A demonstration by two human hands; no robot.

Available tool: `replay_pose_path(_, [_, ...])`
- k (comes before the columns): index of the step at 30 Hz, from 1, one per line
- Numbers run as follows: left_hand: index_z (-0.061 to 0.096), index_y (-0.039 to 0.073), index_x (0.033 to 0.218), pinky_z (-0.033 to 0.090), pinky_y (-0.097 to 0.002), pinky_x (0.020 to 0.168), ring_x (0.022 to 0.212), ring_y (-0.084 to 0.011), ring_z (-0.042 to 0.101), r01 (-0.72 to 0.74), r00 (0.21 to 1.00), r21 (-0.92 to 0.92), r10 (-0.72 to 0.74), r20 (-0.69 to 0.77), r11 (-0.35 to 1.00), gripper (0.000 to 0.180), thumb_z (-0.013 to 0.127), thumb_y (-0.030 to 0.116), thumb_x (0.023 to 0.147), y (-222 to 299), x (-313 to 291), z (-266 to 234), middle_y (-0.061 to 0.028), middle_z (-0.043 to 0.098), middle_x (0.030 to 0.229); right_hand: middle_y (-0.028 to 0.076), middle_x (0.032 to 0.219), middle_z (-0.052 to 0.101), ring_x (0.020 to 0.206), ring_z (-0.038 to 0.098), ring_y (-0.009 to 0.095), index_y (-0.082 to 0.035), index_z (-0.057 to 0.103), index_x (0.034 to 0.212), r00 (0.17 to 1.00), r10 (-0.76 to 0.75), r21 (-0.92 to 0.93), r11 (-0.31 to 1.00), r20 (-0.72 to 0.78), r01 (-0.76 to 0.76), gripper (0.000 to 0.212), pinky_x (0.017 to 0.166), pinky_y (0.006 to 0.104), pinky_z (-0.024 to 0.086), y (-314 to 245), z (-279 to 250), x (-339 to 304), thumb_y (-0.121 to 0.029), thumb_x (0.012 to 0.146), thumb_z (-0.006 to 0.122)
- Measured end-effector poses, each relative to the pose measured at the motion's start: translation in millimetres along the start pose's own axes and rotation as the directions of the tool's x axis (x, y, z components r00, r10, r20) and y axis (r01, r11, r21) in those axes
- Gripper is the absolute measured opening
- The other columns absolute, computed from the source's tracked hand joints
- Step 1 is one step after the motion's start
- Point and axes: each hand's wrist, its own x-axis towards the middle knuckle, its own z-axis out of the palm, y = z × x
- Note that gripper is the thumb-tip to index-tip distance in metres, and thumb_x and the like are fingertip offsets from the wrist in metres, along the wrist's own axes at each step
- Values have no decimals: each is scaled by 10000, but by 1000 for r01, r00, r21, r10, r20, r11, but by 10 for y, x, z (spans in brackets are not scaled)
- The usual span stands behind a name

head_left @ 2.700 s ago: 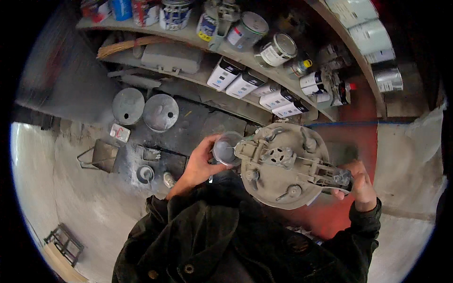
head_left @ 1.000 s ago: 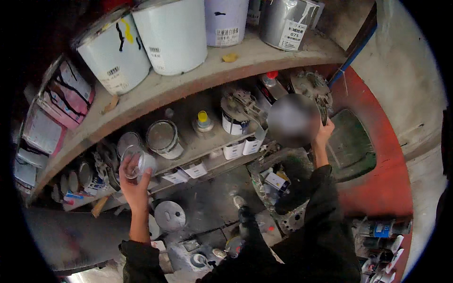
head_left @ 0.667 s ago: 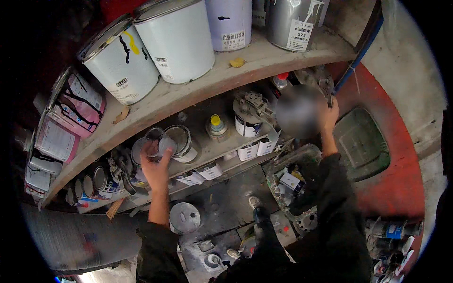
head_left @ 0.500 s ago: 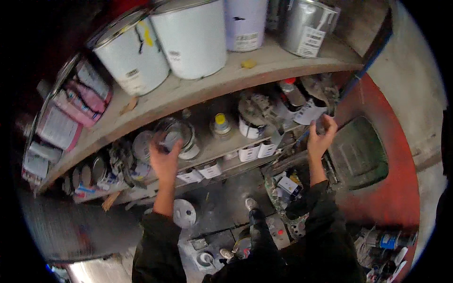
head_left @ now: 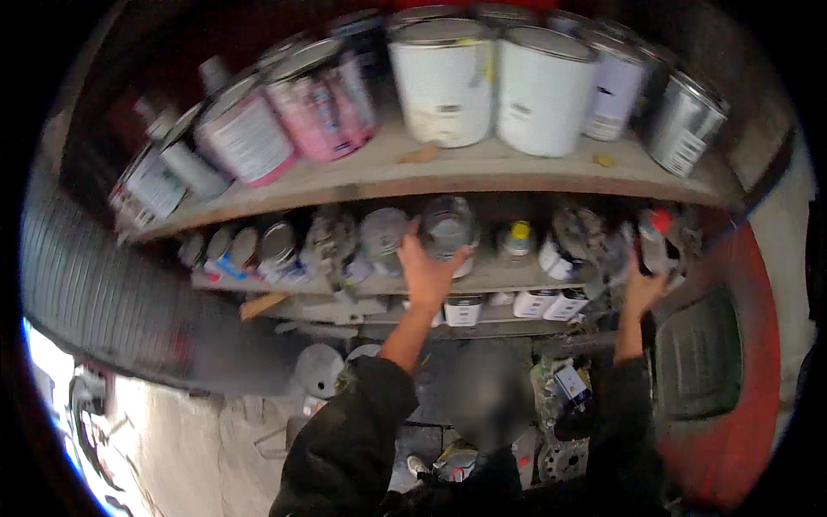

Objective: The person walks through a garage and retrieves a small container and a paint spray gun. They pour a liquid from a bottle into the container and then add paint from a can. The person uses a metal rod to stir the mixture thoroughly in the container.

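One clear cup [head_left: 447, 231] gripped by the left hand [head_left: 431, 271]; one red-capped can [head_left: 656, 246] beside the right hand [head_left: 643, 289], its grip unclear; one yellow-capped bottle [head_left: 517, 241] between them.

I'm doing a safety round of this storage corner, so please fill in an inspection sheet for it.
Surface: middle shelf, lined with cans and bottles; upper shelf bears large cans.
Job's things: clear cup in front of a can; red-capped container on the right.
Clutter: yellow scrap on the upper shelf; white box among items low down.
Grips: left grip around the cup; right grip at the red-capped container, hold unclear through blur.
Cables: nothing seen.
Surroundings: red panel right, corrugated sheet left.
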Motion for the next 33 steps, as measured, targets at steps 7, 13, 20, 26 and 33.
replay_pose_path(7, [539, 51, 1209, 474, -396, 920, 1072, -288, 578, -166, 968, -226, 202, 147, 960, 451, 714, 136, 801, 64, -870, -679, -152, 583, 1134, 165, 1291, 496, 1165, 519, 308, -1, 500, 1279, 956, -187, 287, 951, 225, 119, 600, 1009, 435, 417, -481, -1434, -810, -325, 829, 727])
replay_pose_path(13, [547, 13, 1170, 453, -478, 902, 1093, -375, 525, -355, 729, -348, 490, 478, 868, 509, 721, 307, 793, 675, -1549, -1552, -176, 544, 1132, 140, 1467, 276, 1263, 408, 363, -91, 349, 1423, 260, -14, 109, 930, 965, -352, 622, 1048, 515, 384, -297, -2061, -1799, -360, 923, 604])
replay_pose_path(20, [591, 42, 1062, 506, -432, 709, 846, -316, 596, -786, 373, -46, 533, 759, 616, 462, 612, 463, 872, 491, -1953, -2484, -126, 588, 1008, 168, 1509, 241, 1294, 368, 391, -159, 284, 1482, -477, -162, -64, 904, 864, -423, 583, 1078, 533, 396, -1425, -2098, -2465, -208, 972, 562])
replay_pose_path(26, [570, 5, 1062, 479, -439, 783, 918, -347, 589, -273, 758, -336, 416, 502, 902, 485, 718, 370, 781, 641, -2112, -3219, -155, 564, 1054, 207, 1371, 442, 1199, 496, 329, -93, 386, 1429, -460, 0, -284, 787, 888, -548, 632, 991, 454, 440, -1755, -1873, -2860, -103, 862, 666])
replay_pose_path(33, [568, -3, 1137, 443, -415, 931, 1115, -309, 552, 121, 983, -388, -56, 175, 913, 439, 689, 280, 824, 382, -2629, -3121, -164, 562, 1172, 177, 1244, 564, 1118, 568, 293, -29, 481, 1343, -201, -455, 408, 882, 868, -235, 703, 944, 392, 466, -2534, -2121, -3151, -134, 730, 808])
